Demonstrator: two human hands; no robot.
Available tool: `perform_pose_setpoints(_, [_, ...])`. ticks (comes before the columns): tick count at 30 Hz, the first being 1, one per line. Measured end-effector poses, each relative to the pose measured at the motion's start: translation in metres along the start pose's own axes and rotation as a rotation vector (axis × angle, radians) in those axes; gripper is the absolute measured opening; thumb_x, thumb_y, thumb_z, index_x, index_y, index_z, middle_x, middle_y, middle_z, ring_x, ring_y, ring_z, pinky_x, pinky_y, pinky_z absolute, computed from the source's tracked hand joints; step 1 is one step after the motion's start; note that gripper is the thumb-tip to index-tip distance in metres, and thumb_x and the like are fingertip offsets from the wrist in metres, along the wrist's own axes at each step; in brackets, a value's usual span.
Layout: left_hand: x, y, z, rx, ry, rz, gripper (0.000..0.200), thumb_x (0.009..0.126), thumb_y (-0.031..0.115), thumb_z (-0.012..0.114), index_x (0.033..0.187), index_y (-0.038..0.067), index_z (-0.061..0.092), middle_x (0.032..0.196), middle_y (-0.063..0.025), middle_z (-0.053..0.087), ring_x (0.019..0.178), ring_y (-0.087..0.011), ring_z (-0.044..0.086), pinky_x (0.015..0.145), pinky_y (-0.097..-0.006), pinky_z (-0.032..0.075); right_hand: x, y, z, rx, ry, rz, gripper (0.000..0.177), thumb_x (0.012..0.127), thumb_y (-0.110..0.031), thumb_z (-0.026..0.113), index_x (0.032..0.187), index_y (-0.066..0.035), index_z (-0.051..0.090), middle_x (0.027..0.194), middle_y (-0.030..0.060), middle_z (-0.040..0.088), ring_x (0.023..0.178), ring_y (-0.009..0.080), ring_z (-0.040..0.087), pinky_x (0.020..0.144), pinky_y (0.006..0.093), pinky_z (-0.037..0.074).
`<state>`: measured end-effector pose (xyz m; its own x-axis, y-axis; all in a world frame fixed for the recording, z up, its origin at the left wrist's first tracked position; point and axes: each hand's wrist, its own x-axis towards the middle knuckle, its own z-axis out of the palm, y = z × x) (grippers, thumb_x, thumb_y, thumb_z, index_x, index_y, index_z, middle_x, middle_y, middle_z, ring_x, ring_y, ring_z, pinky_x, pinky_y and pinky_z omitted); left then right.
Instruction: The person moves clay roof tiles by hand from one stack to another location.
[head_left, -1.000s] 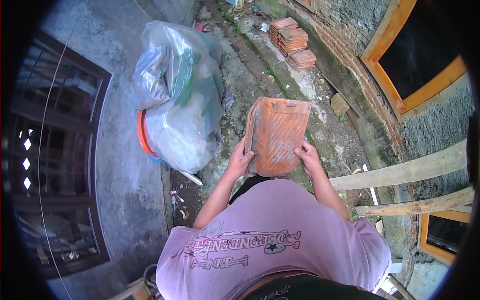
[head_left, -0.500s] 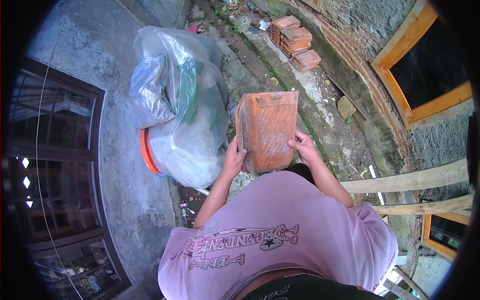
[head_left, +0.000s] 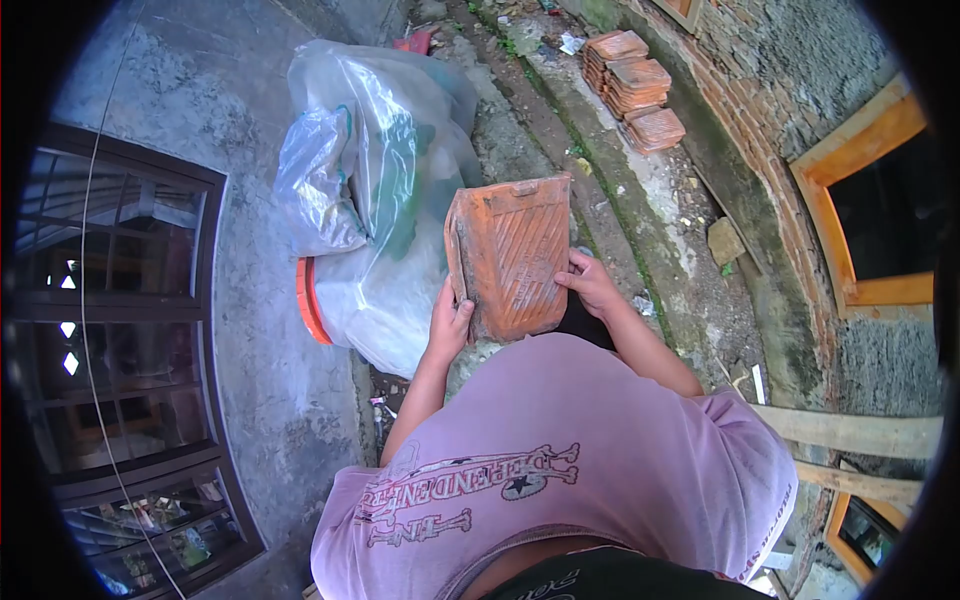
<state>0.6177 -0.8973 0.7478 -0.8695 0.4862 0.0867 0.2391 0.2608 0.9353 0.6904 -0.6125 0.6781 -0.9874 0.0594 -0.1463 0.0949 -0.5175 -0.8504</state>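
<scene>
Concrete yard (head_left: pixel 255 340), plastic bags (head_left: pixel 390 190) beside tile (head_left: pixel 512 255)

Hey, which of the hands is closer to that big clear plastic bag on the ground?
Left. The left hand grips the left edge of the roof tile, right beside the plastic bag. The right hand holds the tile's opposite edge, farther away.

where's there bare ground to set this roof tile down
The barest patch is the concrete ledge along the brick wall, between the tile stack and a loose stone. It's crowded left of the roof tile, where plastic bags fill the ground; the dirt strip between is littered.
</scene>
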Motion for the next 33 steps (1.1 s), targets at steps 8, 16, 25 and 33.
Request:
perform_pose_setpoints(8, [0.133,0.0,0.006,0.051,0.025,-0.061,0.09,0.093,0.064,0.055,0.146,-0.006,0.037,0.139,-0.0172,0.052,0.13,-0.026,0.048,0.109,-0.0379,0.036,0.142,-0.037,-0.048,0.025,-0.094,0.027,0.055,0.083,-0.016,0.08,0.13,0.002,0.058,0.122,0.005,0.063,0.114,0.0154,0.059,0.102,0.032,0.045])
perform_pose_setpoints(16, [0.262,0.006,0.058,0.012,0.043,-0.011,0.085,0.093,0.06,0.057,0.144,-0.006,0.04,0.134,-0.0194,0.056,0.127,-0.0298,0.052,0.107,-0.0404,0.038,0.225,-0.1,-0.124,0.03,-0.026,-0.005,0.053,0.084,-0.013,0.079,0.13,0.002,0.058,0.122,0.0055,0.063,0.113,0.016,0.059,0.101,0.0329,0.045])
perform_pose_setpoints(25, [0.362,0.014,0.092,0.072,-0.127,0.063,0.082,0.094,0.055,0.059,0.144,-0.006,0.04,0.134,-0.0206,0.056,0.128,-0.0312,0.051,0.108,-0.0406,0.037,0.245,-0.129,-0.178,0.079,0.131,-0.103,0.056,0.082,-0.017,0.082,0.128,0.004,0.058,0.123,0.0087,0.063,0.115,0.0184,0.059,0.102,0.0335,0.044])
perform_pose_setpoints(33, [0.473,-0.013,0.109,0.004,-0.298,0.141,0.081,0.094,0.053,0.06,0.145,-0.007,0.039,0.138,-0.0219,0.054,0.129,-0.031,0.05,0.109,-0.0393,0.036,0.277,-0.155,-0.198,0.079,0.307,-0.205,0.053,0.085,-0.013,0.079,0.13,0.003,0.057,0.124,0.0066,0.064,0.115,0.0165,0.059,0.102,0.032,0.044])
